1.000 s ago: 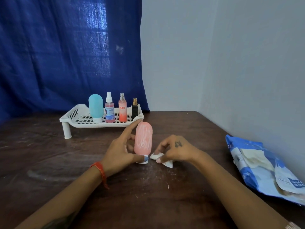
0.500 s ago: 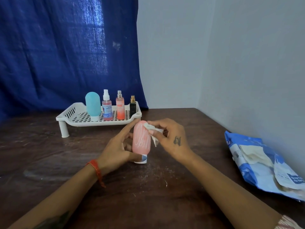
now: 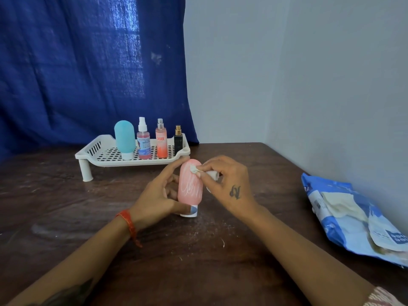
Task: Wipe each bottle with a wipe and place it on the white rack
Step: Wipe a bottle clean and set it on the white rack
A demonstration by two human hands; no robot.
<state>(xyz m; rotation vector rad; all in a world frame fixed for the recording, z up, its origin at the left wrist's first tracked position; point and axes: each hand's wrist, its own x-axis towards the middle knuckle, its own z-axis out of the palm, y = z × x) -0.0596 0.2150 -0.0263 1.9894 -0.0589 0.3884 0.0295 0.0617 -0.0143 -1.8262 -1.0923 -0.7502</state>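
A pink bottle [image 3: 190, 188] with a white cap stands cap-down on the brown table. My left hand [image 3: 157, 195] grips it from the left, index finger along its top and thumb near the cap. My right hand [image 3: 229, 186] pinches a crumpled white wipe [image 3: 195, 169] and presses it against the bottle's upper right side. Behind them stands the white rack [image 3: 106, 159] on short legs. It holds a teal bottle [image 3: 124, 138], a pink spray bottle [image 3: 143, 143], an orange spray bottle [image 3: 161, 142] and a small black bottle [image 3: 178, 139].
A blue wipes packet [image 3: 353, 219] lies at the table's right edge against the grey wall. A blue curtain [image 3: 88, 69] hangs behind the rack. White crumbs dot the table [image 3: 198, 261] near the bottle.
My right hand lifted the wipe from the table beside the cap to the bottle's top and now rubs its upper side. My left hand keeps holding the bottle.
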